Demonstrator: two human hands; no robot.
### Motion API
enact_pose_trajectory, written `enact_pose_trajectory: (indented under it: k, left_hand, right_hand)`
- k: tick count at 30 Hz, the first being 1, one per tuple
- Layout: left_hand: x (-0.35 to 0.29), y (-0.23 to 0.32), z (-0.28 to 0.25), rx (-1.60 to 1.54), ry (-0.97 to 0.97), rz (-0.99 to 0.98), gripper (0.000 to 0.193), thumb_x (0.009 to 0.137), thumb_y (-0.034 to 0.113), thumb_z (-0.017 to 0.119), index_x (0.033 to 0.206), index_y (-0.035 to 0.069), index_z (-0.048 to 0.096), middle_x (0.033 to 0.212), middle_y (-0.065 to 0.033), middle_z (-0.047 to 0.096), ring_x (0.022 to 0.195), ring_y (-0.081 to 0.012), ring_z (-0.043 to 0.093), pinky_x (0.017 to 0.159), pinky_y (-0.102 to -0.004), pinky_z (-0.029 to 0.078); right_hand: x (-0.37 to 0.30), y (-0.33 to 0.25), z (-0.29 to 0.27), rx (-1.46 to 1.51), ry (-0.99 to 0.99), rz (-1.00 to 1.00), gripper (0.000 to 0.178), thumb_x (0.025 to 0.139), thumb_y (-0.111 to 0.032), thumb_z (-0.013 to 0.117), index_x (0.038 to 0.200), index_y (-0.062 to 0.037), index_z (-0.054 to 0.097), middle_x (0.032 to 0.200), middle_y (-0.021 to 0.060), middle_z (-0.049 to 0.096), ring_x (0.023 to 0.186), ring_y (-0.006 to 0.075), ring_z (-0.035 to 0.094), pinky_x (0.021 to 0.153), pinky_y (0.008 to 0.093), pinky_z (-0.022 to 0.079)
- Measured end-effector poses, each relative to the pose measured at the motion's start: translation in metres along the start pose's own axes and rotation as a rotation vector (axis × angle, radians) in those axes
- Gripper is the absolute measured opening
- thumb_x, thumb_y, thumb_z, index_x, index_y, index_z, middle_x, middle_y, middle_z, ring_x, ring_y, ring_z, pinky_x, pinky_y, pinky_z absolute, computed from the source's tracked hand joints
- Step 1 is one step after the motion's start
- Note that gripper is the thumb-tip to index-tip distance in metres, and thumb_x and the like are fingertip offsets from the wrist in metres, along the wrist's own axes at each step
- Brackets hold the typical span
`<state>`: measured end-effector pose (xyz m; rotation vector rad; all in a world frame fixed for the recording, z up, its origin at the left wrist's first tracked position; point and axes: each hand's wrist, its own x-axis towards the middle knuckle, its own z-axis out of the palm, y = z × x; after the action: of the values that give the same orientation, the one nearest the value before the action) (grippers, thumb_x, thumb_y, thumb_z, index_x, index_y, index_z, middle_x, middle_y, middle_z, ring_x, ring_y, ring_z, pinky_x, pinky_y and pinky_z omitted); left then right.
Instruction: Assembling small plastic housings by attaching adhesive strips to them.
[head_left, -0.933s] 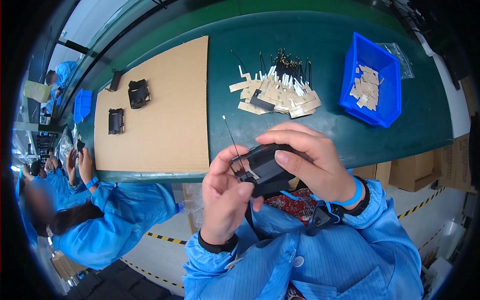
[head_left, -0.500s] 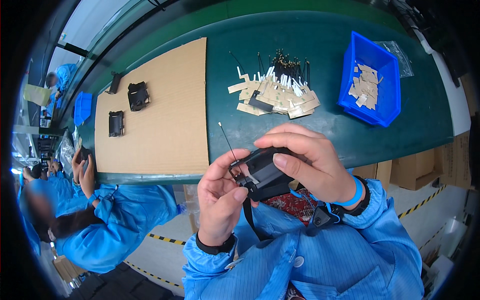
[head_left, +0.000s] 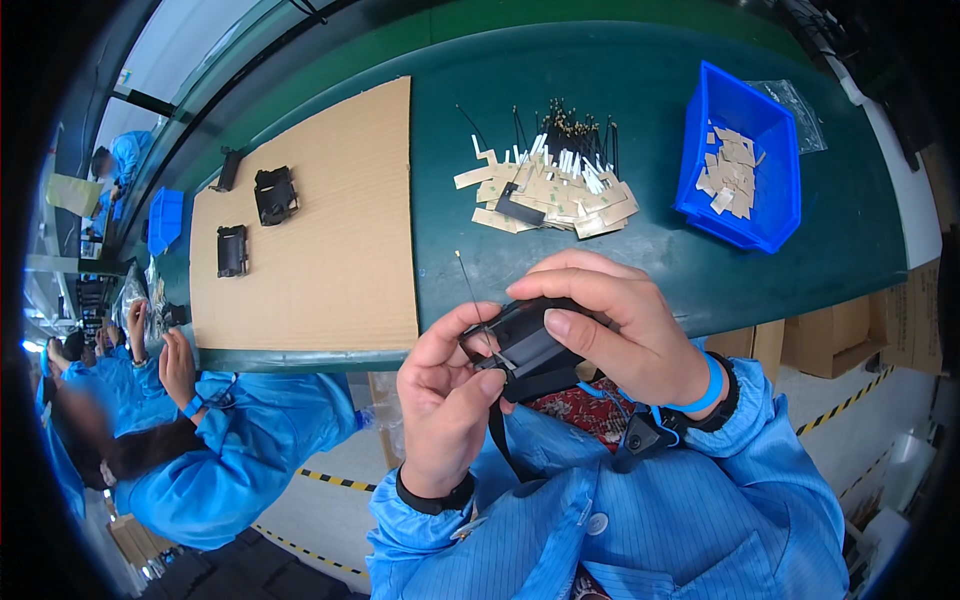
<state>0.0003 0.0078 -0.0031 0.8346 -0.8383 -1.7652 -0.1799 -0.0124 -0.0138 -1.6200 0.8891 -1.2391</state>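
Observation:
Between my two hands, at the table's near edge, is a black plastic housing (head_left: 535, 345). My right hand (head_left: 625, 325) wraps its right side, thumb on top and fingers over the far edge. My left hand (head_left: 445, 390) pinches its left end with thumb and forefinger. A thin black antenna cable (head_left: 467, 285) with a small gold tip sticks up from that end. Part of a pale strip shows by my left thumb; the rest is hidden under it. Beyond my hands lies a pile of flat beige adhesive-backed antennas (head_left: 580, 205) with white sleeves and black cables.
A blue bin (head_left: 695, 205) holding beige paper pieces stands right, beside a clear plastic bag (head_left: 800, 115). Several black housings (head_left: 274, 194) rest on a cardboard sheet (head_left: 330, 250) at left. A co-worker's hands (head_left: 178, 370) are at the table's left end; open cartons (head_left: 830, 340) stand right.
The gold-tipped cable has swung slightly right, and my left hand has shifted a little the same way. The co-worker's hands have moved apart, and the dark object they held is now on the table.

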Motion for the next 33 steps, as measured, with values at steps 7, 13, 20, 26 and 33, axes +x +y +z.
enact_pose_trajectory:
  k: [7,13,20,26,33]
  left_hand:
    - [0.0011,0.0019,0.0059,-0.057,0.113,-0.096,0.047,0.072,-0.007,0.051,0.119,-0.003,0.045,0.085,-0.0039,0.055,0.069,-0.0072,0.053,0.054,-0.0165,0.043]
    - [0.0007,-0.0028,0.0067,-0.087,0.103,-0.040,0.051,0.073,-0.009,0.050,0.121,0.002,0.037,0.083,-0.0034,0.057,0.067,-0.0070,0.053,0.053,-0.0169,0.042]
    - [0.0006,-0.0012,0.0067,-0.106,0.083,-0.065,0.052,0.074,-0.007,0.055,0.121,0.005,0.035,0.082,-0.0039,0.057,0.068,-0.0074,0.054,0.055,-0.0176,0.043]
    - [0.0015,0.0016,0.0048,-0.079,0.036,-0.096,0.051,0.075,-0.006,0.057,0.119,0.005,0.035,0.085,-0.0058,0.059,0.071,-0.0083,0.055,0.057,-0.0179,0.043]
    - [0.0010,-0.0023,0.0057,-0.017,0.048,-0.024,0.049,0.072,-0.009,0.053,0.115,0.005,0.035,0.085,-0.0072,0.059,0.073,-0.0079,0.055,0.059,-0.0170,0.043]
  right_hand:
    - [-0.0013,0.0013,0.0019,-0.021,-0.001,-0.006,0.023,0.083,-0.010,0.050,0.100,0.0042,0.057,0.091,0.0158,0.056,0.079,0.0272,0.057,0.070,0.0321,0.045]
    - [-0.0025,0.0007,0.0015,-0.021,-0.010,-0.015,0.023,0.083,-0.010,0.051,0.100,0.0037,0.057,0.093,0.0157,0.056,0.080,0.0273,0.057,0.070,0.0321,0.045]
    - [-0.0025,0.0004,0.0003,-0.012,0.002,-0.020,0.023,0.082,-0.009,0.051,0.100,0.0040,0.057,0.092,0.0155,0.056,0.079,0.0265,0.057,0.069,0.0317,0.045]
    - [-0.0028,0.0005,-0.0005,-0.010,0.001,-0.029,0.022,0.082,-0.008,0.051,0.099,0.0042,0.056,0.092,0.0154,0.056,0.078,0.0263,0.057,0.069,0.0316,0.045]
    - [-0.0023,-0.0026,0.0007,-0.043,-0.020,-0.044,0.022,0.080,-0.007,0.052,0.098,0.0040,0.057,0.092,0.0155,0.056,0.078,0.0272,0.057,0.067,0.0323,0.045]
